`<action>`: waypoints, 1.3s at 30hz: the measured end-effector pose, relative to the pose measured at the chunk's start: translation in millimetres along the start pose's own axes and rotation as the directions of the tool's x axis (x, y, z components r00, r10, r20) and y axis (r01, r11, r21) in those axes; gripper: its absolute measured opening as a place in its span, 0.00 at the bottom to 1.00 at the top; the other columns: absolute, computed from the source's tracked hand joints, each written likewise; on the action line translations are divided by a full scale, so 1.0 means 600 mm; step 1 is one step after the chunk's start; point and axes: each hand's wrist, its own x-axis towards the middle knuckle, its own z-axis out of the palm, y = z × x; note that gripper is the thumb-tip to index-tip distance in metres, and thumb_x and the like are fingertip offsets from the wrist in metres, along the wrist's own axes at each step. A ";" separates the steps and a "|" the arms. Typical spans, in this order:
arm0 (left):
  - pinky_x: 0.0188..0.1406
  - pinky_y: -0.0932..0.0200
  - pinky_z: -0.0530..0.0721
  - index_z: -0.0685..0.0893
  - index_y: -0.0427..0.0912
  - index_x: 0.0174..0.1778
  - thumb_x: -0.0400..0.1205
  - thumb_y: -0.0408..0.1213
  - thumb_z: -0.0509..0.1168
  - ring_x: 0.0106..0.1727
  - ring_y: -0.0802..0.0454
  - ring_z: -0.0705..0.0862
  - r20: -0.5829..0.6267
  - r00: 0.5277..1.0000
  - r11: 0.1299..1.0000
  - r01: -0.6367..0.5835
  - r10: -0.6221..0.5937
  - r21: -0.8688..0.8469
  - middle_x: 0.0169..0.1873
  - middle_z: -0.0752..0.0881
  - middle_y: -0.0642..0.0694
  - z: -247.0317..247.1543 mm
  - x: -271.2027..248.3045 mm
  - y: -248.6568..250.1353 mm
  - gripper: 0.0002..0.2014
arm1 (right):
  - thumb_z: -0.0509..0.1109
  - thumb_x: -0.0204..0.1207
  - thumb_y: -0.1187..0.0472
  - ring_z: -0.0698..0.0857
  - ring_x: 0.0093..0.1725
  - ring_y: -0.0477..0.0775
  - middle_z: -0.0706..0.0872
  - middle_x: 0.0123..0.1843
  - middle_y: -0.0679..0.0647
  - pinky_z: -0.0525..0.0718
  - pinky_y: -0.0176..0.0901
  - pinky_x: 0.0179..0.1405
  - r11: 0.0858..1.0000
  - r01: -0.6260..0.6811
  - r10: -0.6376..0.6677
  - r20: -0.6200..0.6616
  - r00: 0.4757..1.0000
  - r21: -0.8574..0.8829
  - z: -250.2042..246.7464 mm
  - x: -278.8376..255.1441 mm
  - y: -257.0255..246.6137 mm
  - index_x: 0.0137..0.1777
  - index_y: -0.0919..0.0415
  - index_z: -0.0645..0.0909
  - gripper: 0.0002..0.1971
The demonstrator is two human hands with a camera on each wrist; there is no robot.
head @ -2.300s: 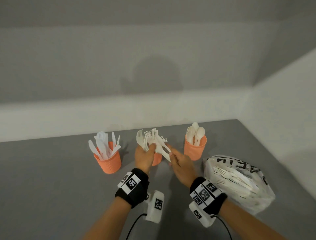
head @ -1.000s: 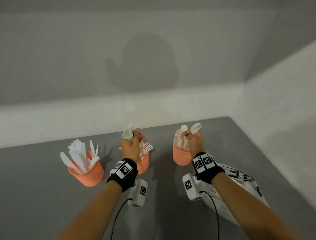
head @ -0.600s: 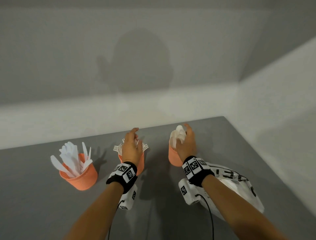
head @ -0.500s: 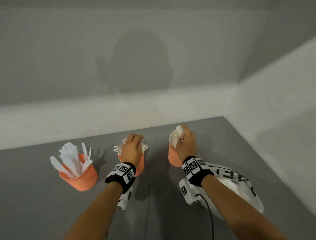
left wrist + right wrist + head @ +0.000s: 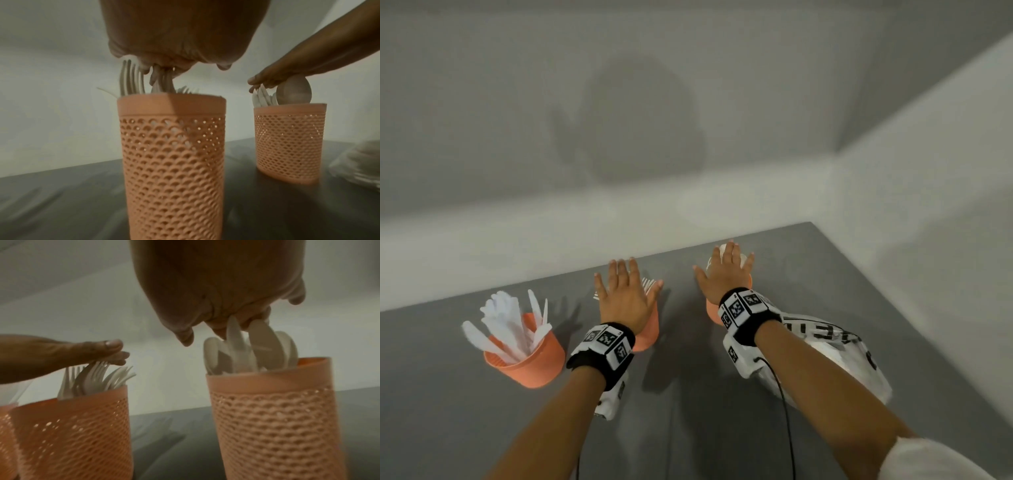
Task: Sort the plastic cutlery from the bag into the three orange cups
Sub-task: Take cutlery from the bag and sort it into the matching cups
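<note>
Three orange mesh cups stand in a row on the grey table [image 5: 688, 394]. The left cup [image 5: 530, 356] holds white knives [image 5: 506, 322]. My left hand [image 5: 625, 291] lies flat, fingers spread, on the white forks [image 5: 131, 78] standing in the middle cup [image 5: 647, 334] [image 5: 174, 154]. My right hand [image 5: 726, 270] lies flat in the same way on the white spoons [image 5: 246, 345] in the right cup [image 5: 714, 311] [image 5: 273, 418]. Neither hand grips anything. The plastic bag [image 5: 842, 356] lies under my right forearm, partly hidden.
A pale wall runs along the back of the table and another along its right side, meeting in a corner past the right cup. Bare grey table surface lies in front of the cups and to the left of the knife cup.
Both hands let go of the cutlery they were lowering into the cups. Their fingers have straightened and now press flat on the tops of the forks and spoons.
</note>
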 end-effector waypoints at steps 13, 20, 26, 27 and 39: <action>0.64 0.57 0.71 0.71 0.36 0.71 0.81 0.46 0.55 0.68 0.42 0.76 -0.170 0.932 0.677 -0.350 0.320 -0.647 0.66 0.79 0.37 -0.079 -0.087 0.149 0.24 | 0.62 0.78 0.60 0.84 0.37 0.60 0.86 0.36 0.61 0.78 0.42 0.33 0.823 0.068 -0.045 -0.055 0.997 0.564 -0.120 -0.139 0.136 0.32 0.59 0.78 0.13; 0.70 0.53 0.70 0.86 0.41 0.54 0.80 0.37 0.64 0.64 0.42 0.74 0.037 0.878 0.705 -0.358 0.478 -0.612 0.62 0.75 0.37 0.012 -0.176 0.251 0.10 | 0.62 0.77 0.65 0.83 0.57 0.60 0.84 0.62 0.63 0.81 0.47 0.56 0.998 -0.040 0.053 0.317 0.947 -0.045 -0.043 -0.243 0.231 0.61 0.70 0.80 0.15; 0.78 0.54 0.60 0.63 0.46 0.78 0.81 0.39 0.63 0.81 0.41 0.59 0.306 0.878 0.829 -0.163 0.369 -0.534 0.81 0.48 0.38 0.042 -0.204 0.278 0.29 | 0.76 0.69 0.60 0.58 0.81 0.63 0.56 0.82 0.65 0.61 0.51 0.81 0.998 -0.031 0.044 0.238 0.970 -0.057 0.055 -0.246 0.291 0.81 0.66 0.49 0.47; 0.77 0.54 0.60 0.61 0.44 0.79 0.81 0.36 0.63 0.81 0.41 0.60 0.308 0.882 0.830 -0.147 0.356 -0.539 0.81 0.48 0.38 0.040 -0.205 0.280 0.30 | 0.75 0.70 0.60 0.56 0.82 0.63 0.54 0.83 0.65 0.60 0.53 0.81 0.996 -0.028 0.046 0.224 0.974 -0.085 0.068 -0.243 0.290 0.81 0.66 0.46 0.48; 0.72 0.62 0.65 0.65 0.37 0.76 0.75 0.24 0.63 0.72 0.42 0.69 0.266 0.901 0.781 -0.117 0.343 -0.613 0.74 0.60 0.40 0.003 -0.181 0.282 0.31 | 0.65 0.77 0.65 0.69 0.75 0.60 0.71 0.76 0.60 0.65 0.48 0.77 1.000 0.020 -0.019 0.070 0.997 -0.017 0.087 -0.201 0.291 0.69 0.60 0.73 0.19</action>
